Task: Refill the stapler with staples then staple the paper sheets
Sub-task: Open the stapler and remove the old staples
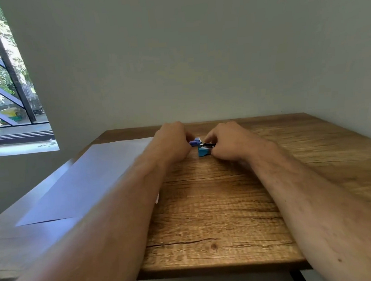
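Stapler (204, 150) sitting just right of frame centre on the wooden worktop (217, 204), a small teal thing with a dark metal part showing on top, probably swung open for loading but too small to call for sure. Tucked right behind it, a little blue box (195, 141), most likely the staples. Paper sheets (90, 180) spread out flat on the left half of the frame, partly hidden under the left forearm, well apart from the stapler for now. Makes sense really: paper parked out of the way while the fiddly refill happens up close to the wall, both forearms laid along the worktop for steadiness.

Right hand (228, 144) curled round the right side of the stapler, fingers bent over the dark top part, so closed on the stapler and holding it still. Left hand (173, 142) also curled, knuckles up, fingertips hidden on the far side near the blue box. Looks like touching or pinching it, but honestly can't tell whether anything is actually held there.

Guessing refill step underway, stapling not yet started. Tiny staple strip plus narrow channel, so easy to fumble or drop here.

Window (4, 76) in the upper left of the frame, plain wall behind.
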